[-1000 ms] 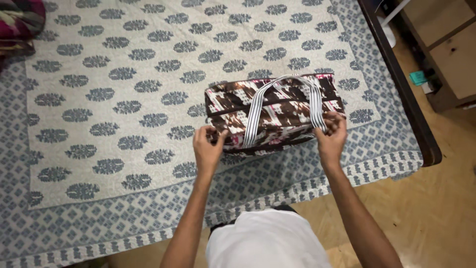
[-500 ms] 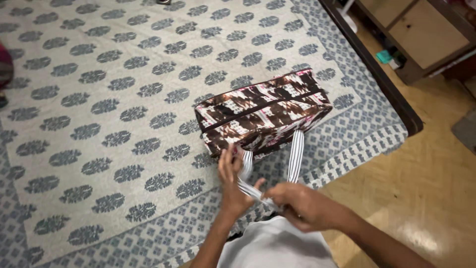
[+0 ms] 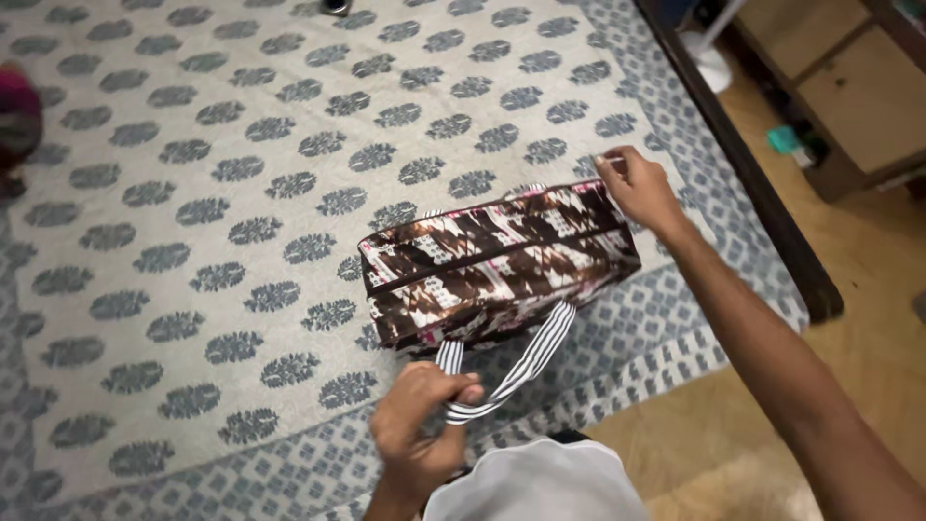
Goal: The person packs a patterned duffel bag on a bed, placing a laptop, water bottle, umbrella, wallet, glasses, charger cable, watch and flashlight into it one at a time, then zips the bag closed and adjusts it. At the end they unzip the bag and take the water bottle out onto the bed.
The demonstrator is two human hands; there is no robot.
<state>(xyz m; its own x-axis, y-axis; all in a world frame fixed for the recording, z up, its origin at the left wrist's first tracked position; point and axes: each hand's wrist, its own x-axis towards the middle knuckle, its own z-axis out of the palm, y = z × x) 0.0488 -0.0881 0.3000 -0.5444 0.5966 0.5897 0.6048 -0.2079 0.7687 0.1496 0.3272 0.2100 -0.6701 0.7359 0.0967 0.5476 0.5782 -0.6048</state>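
your left hand (image 3: 417, 425) now grips the striped handle (image 3: 521, 362) alone; your right hand (image 3: 639, 185) has moved to pinch the patterned bag's (image 3: 497, 260) far corner (bag lying between them on the bed (image 3: 193, 193)), pulled taut.

The left hand (image 3: 420, 425) closes round the striped strap (image 3: 521, 362), so the part of the loop inside the fist is hidden, and the wrist runs off the near edge. The right hand (image 3: 639, 188) covers the far right corner of the patterned bag (image 3: 497, 265), hiding what its fingertips pinch there. A pink and dark bundle (image 3: 17, 121) is cut by the left edge, a small dark object (image 3: 336, 7) by the far edge, and the teal thing (image 3: 786, 140) beside the wooden cabinet (image 3: 849, 92) is too blurred to tell.
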